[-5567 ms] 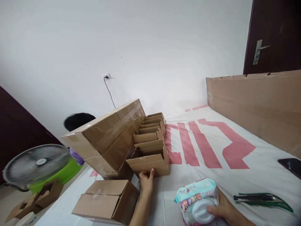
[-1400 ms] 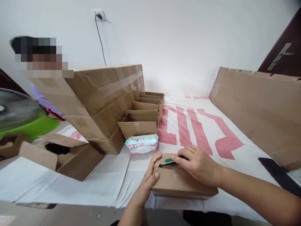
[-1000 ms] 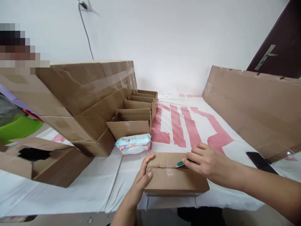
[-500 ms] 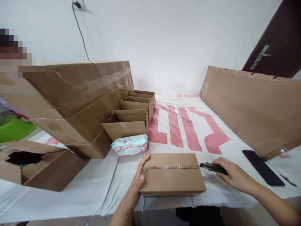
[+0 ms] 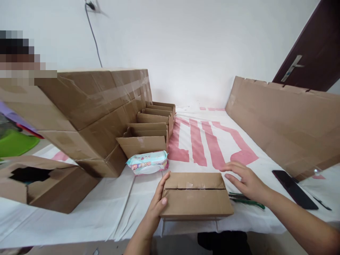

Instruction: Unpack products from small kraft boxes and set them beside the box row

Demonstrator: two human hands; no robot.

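Observation:
A closed cardboard box (image 5: 198,203) lies at the table's front edge, a dark gap running along its top seam between the flaps. My left hand (image 5: 159,200) grips its left end, with the thumb at the near corner and the fingers along the side. Over the box's right end hovers my right hand (image 5: 243,180), fingers apart and holding nothing. Just below that hand, a green utility knife (image 5: 249,201) rests on the cloth beside the box. Behind the box sits a light-blue pack of wet wipes (image 5: 147,162).
Several open cardboard boxes (image 5: 143,144) line the left, against a wall of stacked cartons (image 5: 92,106). Another box (image 5: 61,194) with a hole stands front left. On the right are a black phone (image 5: 294,189) and a cardboard panel (image 5: 287,124). A person is partly visible at far left.
My right hand has let go of the utility knife, which now lies on the cloth, and has moved up and left toward the box. The top seam has opened into a gap.

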